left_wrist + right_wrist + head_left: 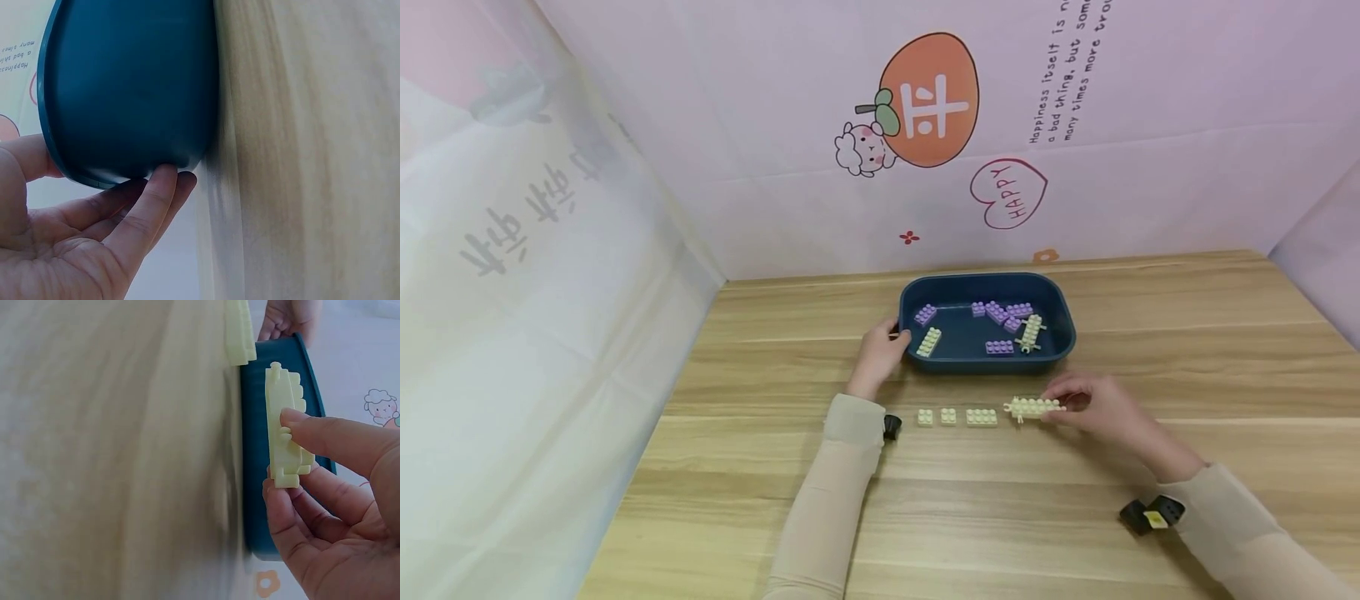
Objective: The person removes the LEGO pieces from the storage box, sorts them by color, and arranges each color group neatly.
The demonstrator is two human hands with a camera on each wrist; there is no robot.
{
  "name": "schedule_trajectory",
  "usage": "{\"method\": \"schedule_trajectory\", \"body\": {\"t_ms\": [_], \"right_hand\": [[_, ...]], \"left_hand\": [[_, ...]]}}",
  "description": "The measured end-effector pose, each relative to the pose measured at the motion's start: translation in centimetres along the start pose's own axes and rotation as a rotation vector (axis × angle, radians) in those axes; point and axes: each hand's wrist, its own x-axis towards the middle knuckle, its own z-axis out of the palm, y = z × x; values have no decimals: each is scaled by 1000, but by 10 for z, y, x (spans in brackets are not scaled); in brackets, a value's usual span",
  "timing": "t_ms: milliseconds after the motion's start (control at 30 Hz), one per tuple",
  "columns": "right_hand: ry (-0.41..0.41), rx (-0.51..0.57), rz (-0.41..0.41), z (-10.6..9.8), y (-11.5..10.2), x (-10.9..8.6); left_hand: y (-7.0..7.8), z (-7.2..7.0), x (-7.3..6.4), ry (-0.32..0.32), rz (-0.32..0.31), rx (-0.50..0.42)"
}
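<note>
My left hand (882,354) grips the left end of a dark blue tray (985,367), its thumb at the rim and fingers against the outer wall (131,94). In front of the tray, my right hand (1097,408) pinches a pale yellow building brick with small side pegs (284,425) between thumb and fingers. It looks slightly raised off the table in the right wrist view. To its left on the table lie a longer pale yellow brick (981,417) and two small square ones, a middle one (948,416) and a leftmost one (925,417).
Inside the tray are several purple bricks (999,347), a pale yellow brick (929,342) at the left and a pegged pale yellow brick (1031,332) at the right. The wooden table (940,517) meets a printed cloth backdrop (790,208) behind the tray.
</note>
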Motion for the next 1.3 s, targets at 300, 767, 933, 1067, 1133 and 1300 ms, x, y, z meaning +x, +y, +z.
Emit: {"method": "schedule_trajectory", "body": {"t_ms": [300,767,933,1067,1133,1300], "right_hand": [[17,8,-45,5,9,-1],[-51,33,51,9,11,-2],[-65,60,68,10,11,-3],[-55,52,22,12,15,-2],[-53,47,13,12,16,-1],[-59,21,26,12,15,-1]], "left_hand": [[0,0,-1,4,4,-5],[-1,0,-1,2,-12,-3],[0,0,-1,-1,-19,1],[0,0,-2,-3,-22,7],[0,0,-2,-4,-22,11],[0,1,-1,0,-21,9]]}}
